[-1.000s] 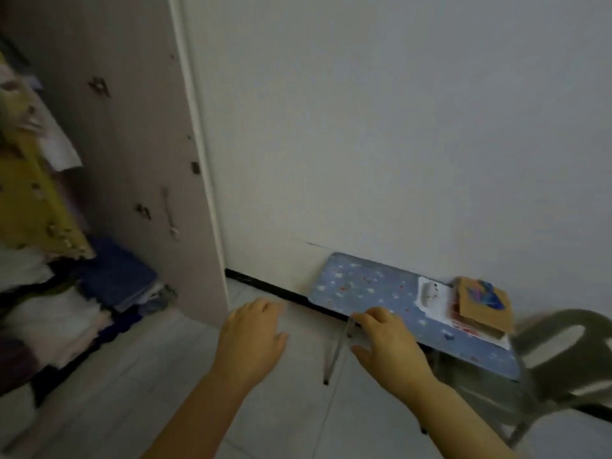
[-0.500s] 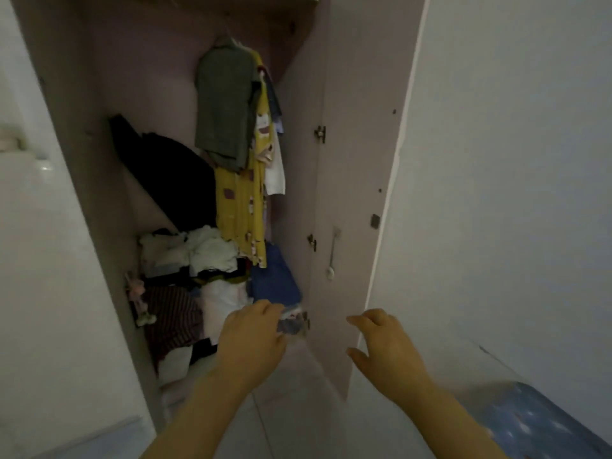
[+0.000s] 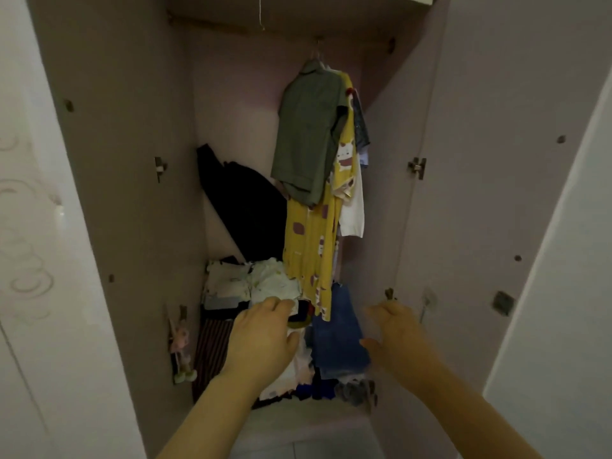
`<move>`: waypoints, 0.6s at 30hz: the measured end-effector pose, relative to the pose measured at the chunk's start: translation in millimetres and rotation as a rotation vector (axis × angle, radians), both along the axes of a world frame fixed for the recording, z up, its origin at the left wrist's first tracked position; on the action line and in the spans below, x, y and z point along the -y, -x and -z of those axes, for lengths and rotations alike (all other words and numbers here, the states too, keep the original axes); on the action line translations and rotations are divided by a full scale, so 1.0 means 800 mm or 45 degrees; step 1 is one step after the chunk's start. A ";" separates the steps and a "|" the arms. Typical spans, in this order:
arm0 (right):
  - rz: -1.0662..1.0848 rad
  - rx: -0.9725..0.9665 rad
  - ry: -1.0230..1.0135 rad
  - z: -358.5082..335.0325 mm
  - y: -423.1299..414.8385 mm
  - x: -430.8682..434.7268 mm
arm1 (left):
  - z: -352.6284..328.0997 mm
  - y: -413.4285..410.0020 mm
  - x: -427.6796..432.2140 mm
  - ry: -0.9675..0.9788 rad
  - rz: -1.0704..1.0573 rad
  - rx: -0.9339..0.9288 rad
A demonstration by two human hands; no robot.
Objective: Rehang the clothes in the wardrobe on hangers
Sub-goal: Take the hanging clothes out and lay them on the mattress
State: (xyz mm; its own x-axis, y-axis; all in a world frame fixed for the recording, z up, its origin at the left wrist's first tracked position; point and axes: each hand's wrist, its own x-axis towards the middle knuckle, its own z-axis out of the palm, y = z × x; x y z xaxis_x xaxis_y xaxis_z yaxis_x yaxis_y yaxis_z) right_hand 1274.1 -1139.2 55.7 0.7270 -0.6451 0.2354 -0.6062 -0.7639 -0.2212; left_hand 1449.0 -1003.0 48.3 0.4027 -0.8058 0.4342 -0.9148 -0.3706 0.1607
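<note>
Two hands: the left hand (image 3: pixel 261 339) and the right hand (image 3: pixel 402 339) are held out, backs up, in front of the lower half of the open pale pink wardrobe (image 3: pixel 132 160); nothing is held in either.
Left fingers: kept close together and bent gently downward, the tips lying over the top of the heap; whether cloth is touched cannot be told.
Right fingers: loosely extended and blurred, the thumb set apart from the rest, just beside the folded blue denim piece (image 3: pixel 337 332).
Hung clothes: an olive-green short-sleeved shirt (image 3: pixel 308 134) is carried on a metal hanger hook (image 3: pixel 318 51) from the wooden rail (image 3: pixel 281 28); a yellow patterned garment (image 3: pixel 311 246) and a white garment (image 3: pixel 352 210) are hung close behind it, toward the right wall.
Loose clothes: a heap of crumpled white pieces (image 3: pixel 261 283), a brown-striped cloth (image 3: pixel 212 346) and the denim is piled on the wardrobe floor; a black garment (image 3: pixel 245 207) is slumped against the back wall above it.
Right door (image 3: pixel 480 160): swung open, its inner face shown.
Change: half a second earlier the wardrobe was seen from the right, with white wall and a blue board filling that side; now it is faced squarely and its top rail is brought into view. The hands are kept at the same height and are now set directly before the heap.
</note>
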 end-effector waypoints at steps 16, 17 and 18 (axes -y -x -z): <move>-0.214 0.166 0.276 -0.114 -0.254 0.292 | -0.105 -0.213 0.298 0.242 -0.055 0.010; -0.237 0.198 0.287 -0.126 -0.271 0.310 | -0.116 -0.223 0.317 0.259 -0.066 0.010; -0.259 0.220 0.315 -0.138 -0.287 0.328 | -0.129 -0.234 0.336 0.280 -0.079 0.013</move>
